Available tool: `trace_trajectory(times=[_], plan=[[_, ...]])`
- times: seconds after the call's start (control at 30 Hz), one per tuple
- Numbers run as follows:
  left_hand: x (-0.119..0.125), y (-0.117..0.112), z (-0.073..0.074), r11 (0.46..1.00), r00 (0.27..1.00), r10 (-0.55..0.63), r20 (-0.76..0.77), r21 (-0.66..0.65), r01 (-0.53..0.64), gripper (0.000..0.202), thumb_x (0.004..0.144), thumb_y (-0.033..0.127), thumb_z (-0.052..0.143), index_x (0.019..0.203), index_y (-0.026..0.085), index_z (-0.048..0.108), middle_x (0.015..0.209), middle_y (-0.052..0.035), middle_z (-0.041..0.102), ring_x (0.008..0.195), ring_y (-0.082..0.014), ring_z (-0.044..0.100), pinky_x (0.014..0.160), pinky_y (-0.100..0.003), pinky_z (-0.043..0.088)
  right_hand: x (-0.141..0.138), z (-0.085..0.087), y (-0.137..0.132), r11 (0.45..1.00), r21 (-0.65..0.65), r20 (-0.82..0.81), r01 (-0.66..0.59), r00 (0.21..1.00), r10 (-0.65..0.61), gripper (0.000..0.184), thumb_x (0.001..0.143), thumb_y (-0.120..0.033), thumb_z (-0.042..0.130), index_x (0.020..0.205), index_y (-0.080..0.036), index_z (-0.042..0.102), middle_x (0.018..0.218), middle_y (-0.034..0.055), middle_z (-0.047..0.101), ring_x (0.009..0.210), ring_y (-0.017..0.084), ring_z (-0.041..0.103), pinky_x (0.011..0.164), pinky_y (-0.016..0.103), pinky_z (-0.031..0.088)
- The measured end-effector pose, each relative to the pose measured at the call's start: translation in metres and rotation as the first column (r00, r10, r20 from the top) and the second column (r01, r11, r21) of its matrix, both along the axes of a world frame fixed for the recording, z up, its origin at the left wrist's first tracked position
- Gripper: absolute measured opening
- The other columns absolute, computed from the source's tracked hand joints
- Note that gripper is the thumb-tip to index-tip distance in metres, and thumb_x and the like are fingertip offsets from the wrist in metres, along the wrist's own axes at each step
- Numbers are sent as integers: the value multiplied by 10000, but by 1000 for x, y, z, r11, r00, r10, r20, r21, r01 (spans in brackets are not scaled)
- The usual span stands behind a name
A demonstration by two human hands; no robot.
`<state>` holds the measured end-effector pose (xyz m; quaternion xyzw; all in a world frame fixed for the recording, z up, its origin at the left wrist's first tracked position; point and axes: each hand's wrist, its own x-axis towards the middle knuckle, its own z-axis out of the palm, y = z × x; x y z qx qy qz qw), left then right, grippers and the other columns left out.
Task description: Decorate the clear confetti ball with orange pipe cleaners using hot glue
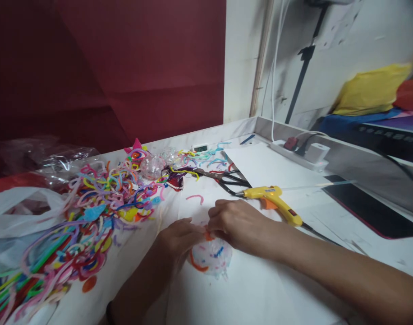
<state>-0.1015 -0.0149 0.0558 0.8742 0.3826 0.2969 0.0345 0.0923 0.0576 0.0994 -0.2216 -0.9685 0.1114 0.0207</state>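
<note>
A clear round ball [215, 258] with blue, pink and orange bits on it rests on white paper [260, 289]. My left hand [181, 237] is closed against its upper left side, thumb near the top. My right hand [231, 221] pinches a short orange fuzzy strip [209, 234], likely pipe cleaner, at the top of the ball. Another orange strip [198, 264] curves along the ball's lower left. My fingertips partly hide the ball's top. Just beyond my right hand lies a yellow hot glue gun [269, 194], with black-handled scissors [231, 180] behind it.
Tangled colourful pipe cleaners [91, 225] spread over the left side, beside a white plastic bag [20, 212]. Another clear ball [153, 167] sits at the back. A dark phone [375, 207] and a power strip [297, 155] are at right. Raised edges border the table.
</note>
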Motion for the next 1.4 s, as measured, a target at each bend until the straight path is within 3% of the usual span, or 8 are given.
trace_trajectory(times=[0.23, 0.43, 0.6, 1.0, 1.17, 1.4], plan=[[1, 2, 0, 997, 998, -55, 42, 61, 52, 233, 934, 115, 499, 1067, 239, 645, 968, -34, 731, 897, -144, 688, 906, -310, 524, -3, 4, -3, 1000, -10, -16, 28, 999, -28, 165, 829, -74, 600, 789, -172, 727, 779, 56, 683, 794, 184, 592, 559, 272, 282], [-3, 0, -1, 995, 993, -90, 75, 40, 88, 241, 939, 135, 494, 1117, 213, 636, 1061, -89, 702, 987, -167, 661, 818, -261, 547, 10, -10, 1, 997, -78, -142, 8, 990, -19, 217, 859, -44, 563, 847, -184, 728, 833, 20, 692, 786, 128, 619, 620, 218, 365], [-4, -1, -1, 996, 994, -82, 72, -15, 83, 284, 945, 122, 468, 1165, 227, 612, 1104, -96, 678, 999, -175, 652, 811, -277, 545, 13, -18, 6, 986, -161, -264, -36, 964, -8, 186, 850, -62, 594, 883, -171, 741, 818, 39, 698, 779, 145, 630, 675, 231, 408], [-3, -1, 0, 990, 991, -115, 66, -73, 120, 298, 942, 100, 449, 1189, 213, 573, 1133, -101, 661, 1052, -188, 627, 873, -314, 528, 4, -7, -5, 996, -68, -125, 65, 989, -73, 203, 815, -29, 595, 775, -174, 731, 780, 32, 675, 779, 148, 596, 588, 237, 328], [-2, -1, 2, 996, 996, -93, 16, 15, 93, 234, 952, 130, 456, 1135, 187, 590, 1065, -100, 687, 983, -190, 647, 814, -303, 537, -2, -2, -5, 995, -15, -25, 96, 995, -97, 164, 832, -107, 609, 763, -192, 731, 736, 34, 677, 760, 170, 588, 549, 273, 258], [-4, 3, 3, 988, 988, -152, 15, 3, 152, 237, 972, 158, 424, 1140, 194, 587, 1063, -104, 691, 983, -196, 646, 824, -318, 525, 4, -9, -6, 992, -53, -77, 116, 990, -120, 198, 808, -49, 600, 781, -201, 725, 816, 23, 687, 839, 158, 592, 592, 247, 312]])
